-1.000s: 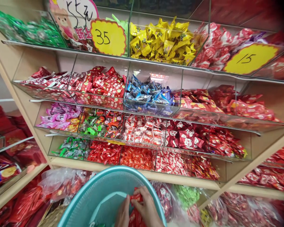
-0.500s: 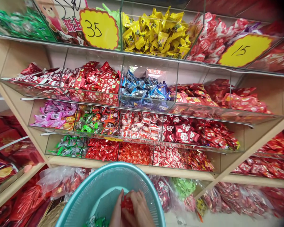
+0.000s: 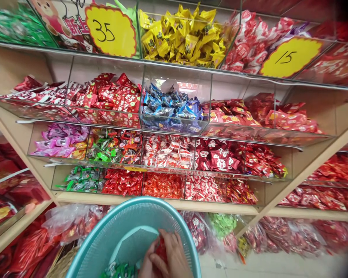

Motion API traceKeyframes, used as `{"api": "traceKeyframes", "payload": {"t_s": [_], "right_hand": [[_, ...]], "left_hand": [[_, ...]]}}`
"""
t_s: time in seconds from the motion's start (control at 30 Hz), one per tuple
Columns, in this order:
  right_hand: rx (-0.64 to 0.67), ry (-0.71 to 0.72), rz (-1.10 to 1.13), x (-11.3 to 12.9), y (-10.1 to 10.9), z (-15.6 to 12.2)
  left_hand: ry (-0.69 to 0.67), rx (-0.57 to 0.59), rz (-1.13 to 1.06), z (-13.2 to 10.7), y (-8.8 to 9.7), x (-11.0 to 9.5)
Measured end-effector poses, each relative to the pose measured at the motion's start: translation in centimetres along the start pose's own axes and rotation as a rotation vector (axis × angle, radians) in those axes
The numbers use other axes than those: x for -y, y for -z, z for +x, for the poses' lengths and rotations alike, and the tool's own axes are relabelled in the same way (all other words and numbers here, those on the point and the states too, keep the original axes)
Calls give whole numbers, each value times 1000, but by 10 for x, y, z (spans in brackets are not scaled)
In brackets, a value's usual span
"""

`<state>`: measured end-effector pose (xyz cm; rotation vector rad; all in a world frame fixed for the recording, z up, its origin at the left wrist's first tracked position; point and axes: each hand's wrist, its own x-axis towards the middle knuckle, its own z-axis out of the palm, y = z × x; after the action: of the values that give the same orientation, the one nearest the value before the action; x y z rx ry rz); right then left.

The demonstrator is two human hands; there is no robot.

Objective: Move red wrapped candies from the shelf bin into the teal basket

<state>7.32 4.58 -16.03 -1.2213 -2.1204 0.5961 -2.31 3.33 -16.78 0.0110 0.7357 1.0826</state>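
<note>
Both my hands are down inside a teal plastic basket (image 3: pixel 116 231) at the bottom of the view. My right hand (image 3: pixel 174 255) and my left hand (image 3: pixel 147 264) close together around red wrapped candy (image 3: pixel 161 250), fingers curled on it. Green wrapped candies (image 3: pixel 118 270) lie in the basket just left of my hands. The wrists are cut off by the lower edge.
Tiered clear bins on a wooden shelf hold wrapped candies: yellow (image 3: pixel 179 36), blue (image 3: pixel 169 108), red (image 3: pixel 110 98), purple (image 3: pixel 60 139), green (image 3: pixel 79 179). Yellow price signs read 35 (image 3: pixel 110 31) and 15 (image 3: pixel 290 58). Bagged candy (image 3: pixel 72 222) lies below the shelf.
My hands sank lower into the basket with the red candy and closed tighter around it. The view shifted slightly, the shelves sliding left and up.
</note>
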Motion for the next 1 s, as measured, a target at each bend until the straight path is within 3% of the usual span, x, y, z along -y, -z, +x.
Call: {"api": "traceKeyframes", "payload": {"t_s": [0.1, 0.2, 0.37, 0.47, 0.57, 0.73, 0.83, 1.0], "right_hand": [[-40, -7, 2, 0, 11, -1], [-152, -67, 50, -9, 25, -11], [-388, -305, 164, -37, 44, -45], [-449, -472, 340, -54, 40, -65], [-477, -589, 616, -66, 18, -80], [-521, -768, 813, -68, -18, -86], [-541, -805, 870, -59, -17, -82], [-493, -811, 1023, -46, 3, -72]], "left_hand": [[28, -11, -77, -4, -5, -9], [-51, -119, -65, -4, -4, -32], [-217, -279, 100, 14, 18, -64], [-220, -350, 195, 27, 33, -57], [-254, -391, 342, 33, 40, -41], [-348, -351, 525, 36, 39, -33], [-344, -342, 545, 39, 39, -39], [-272, -307, 463, 40, 29, -48]]}}
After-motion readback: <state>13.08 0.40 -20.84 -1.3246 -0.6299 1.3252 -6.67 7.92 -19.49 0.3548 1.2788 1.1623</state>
